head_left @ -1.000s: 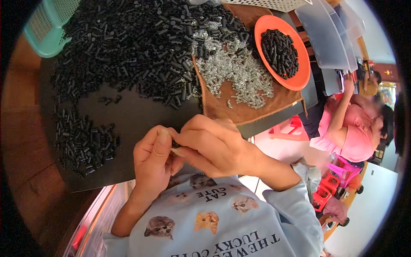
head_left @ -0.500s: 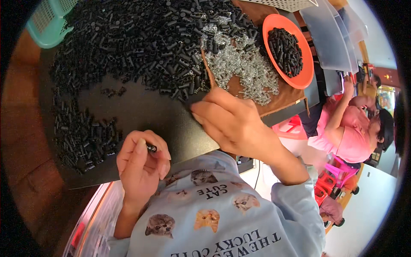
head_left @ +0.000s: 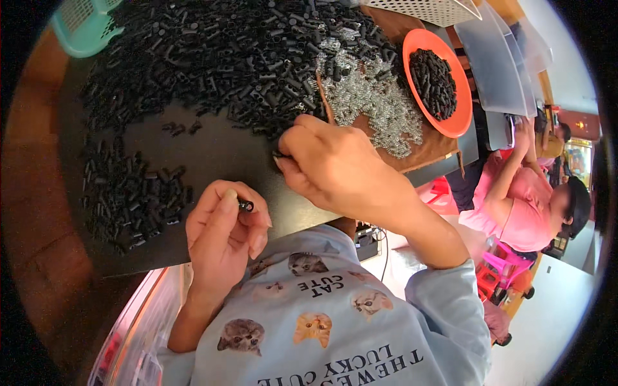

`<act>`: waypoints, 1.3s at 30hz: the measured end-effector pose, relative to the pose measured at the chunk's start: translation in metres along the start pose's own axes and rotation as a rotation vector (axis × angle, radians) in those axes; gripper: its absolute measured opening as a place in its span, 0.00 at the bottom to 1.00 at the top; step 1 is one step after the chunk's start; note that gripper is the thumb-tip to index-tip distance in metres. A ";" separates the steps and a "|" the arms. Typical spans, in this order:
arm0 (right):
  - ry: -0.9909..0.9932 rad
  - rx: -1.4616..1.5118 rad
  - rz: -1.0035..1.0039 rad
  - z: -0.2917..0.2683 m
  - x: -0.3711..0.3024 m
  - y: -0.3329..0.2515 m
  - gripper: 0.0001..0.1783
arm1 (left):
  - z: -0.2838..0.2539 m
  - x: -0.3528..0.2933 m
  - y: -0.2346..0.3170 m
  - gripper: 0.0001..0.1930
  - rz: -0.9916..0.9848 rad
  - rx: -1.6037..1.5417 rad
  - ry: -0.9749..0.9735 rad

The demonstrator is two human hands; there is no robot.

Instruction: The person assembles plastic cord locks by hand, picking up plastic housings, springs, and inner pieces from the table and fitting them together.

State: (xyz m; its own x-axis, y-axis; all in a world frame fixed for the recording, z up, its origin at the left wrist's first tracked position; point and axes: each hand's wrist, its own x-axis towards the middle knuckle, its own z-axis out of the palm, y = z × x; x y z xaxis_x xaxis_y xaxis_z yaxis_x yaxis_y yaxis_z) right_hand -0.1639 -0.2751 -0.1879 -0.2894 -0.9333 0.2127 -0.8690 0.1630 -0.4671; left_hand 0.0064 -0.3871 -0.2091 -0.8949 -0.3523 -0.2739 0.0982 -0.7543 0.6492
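Between the thumb and fingers of my left hand (head_left: pixel 222 231) is a small black plastic tube (head_left: pixel 245 205), its open end with a shiny ring toward me. My right hand (head_left: pixel 328 164) is closed in a pinch over the dark table (head_left: pixel 212 154), just in front of the heap. A dark bit shows at its fingertips, too small to name. Behind it spreads a large heap of black tubular parts (head_left: pixel 199 64). Small metal springs (head_left: pixel 367 96) lie in a pile on a brown cloth (head_left: pixel 412 157), right of the heap.
An orange-red bowl (head_left: pixel 465 96) of black parts stands at the far right. Smaller black pieces (head_left: pixel 132 199) form a pile at the left. A green basket (head_left: pixel 84 38) sits at the far left corner, a white perforated basket (head_left: pixel 425 9) at the back. A person in pink (head_left: pixel 515 212) sits at right.
My right hand has moved a little left and away from me, toward the black heap, its fingers still pinched. My left hand keeps its hold on the black tube. The view has shifted slightly.
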 end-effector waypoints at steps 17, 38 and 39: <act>-0.019 0.627 -0.143 -0.008 -0.009 0.001 0.11 | 0.007 0.006 -0.006 0.13 -0.103 -0.048 -0.034; 0.076 0.569 -0.094 -0.009 -0.008 -0.002 0.06 | 0.005 0.016 -0.011 0.13 -0.108 -0.122 -0.028; 0.109 0.576 -0.109 -0.011 -0.006 0.000 0.08 | 0.003 0.017 -0.012 0.13 -0.083 -0.110 -0.063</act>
State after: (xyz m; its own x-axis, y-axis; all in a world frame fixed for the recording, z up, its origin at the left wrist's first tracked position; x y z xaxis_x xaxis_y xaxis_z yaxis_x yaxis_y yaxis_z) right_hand -0.1667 -0.2656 -0.1802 -0.2764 -0.8917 0.3583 -0.5470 -0.1606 -0.8216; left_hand -0.0115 -0.3821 -0.2194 -0.9272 -0.2531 -0.2762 0.0667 -0.8369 0.5432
